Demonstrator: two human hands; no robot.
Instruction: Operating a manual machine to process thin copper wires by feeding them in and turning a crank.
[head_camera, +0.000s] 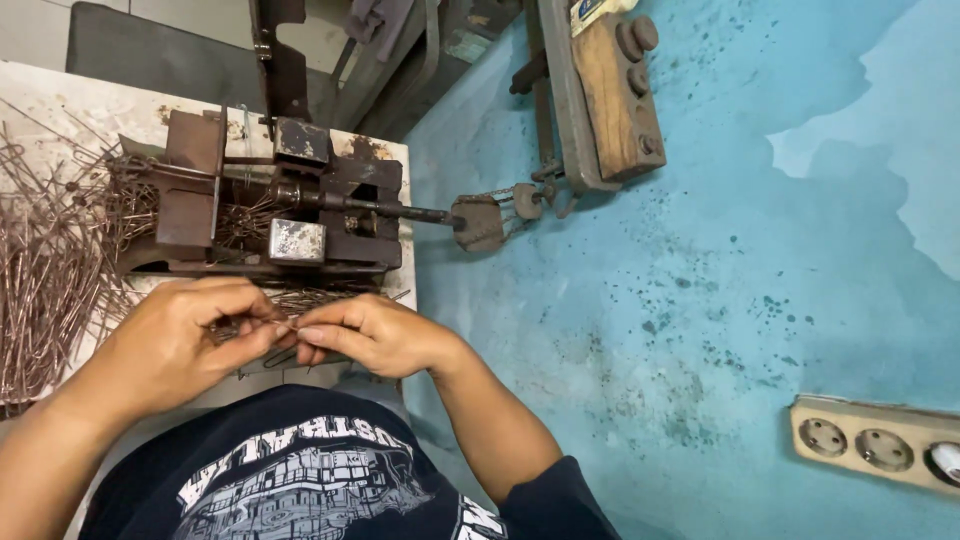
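Both hands meet just in front of a rusty brown metal bending jig (275, 205) on the worn white tabletop (60, 95). The left hand (175, 345) and right hand (375, 335) each have their fingers closed in a pinch on the same thin rusty wire piece (283, 327), held between them above the tabletop's near edge. A loose heap of similar thin rusty wires (50, 270) lies to the left, beside the jig. A beige power strip (880, 445) sits well apart on the blue floor (700, 250).

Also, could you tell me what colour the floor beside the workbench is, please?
The floor is painted turquoise blue, worn with dark speckles and paler patches; the head view shows it.
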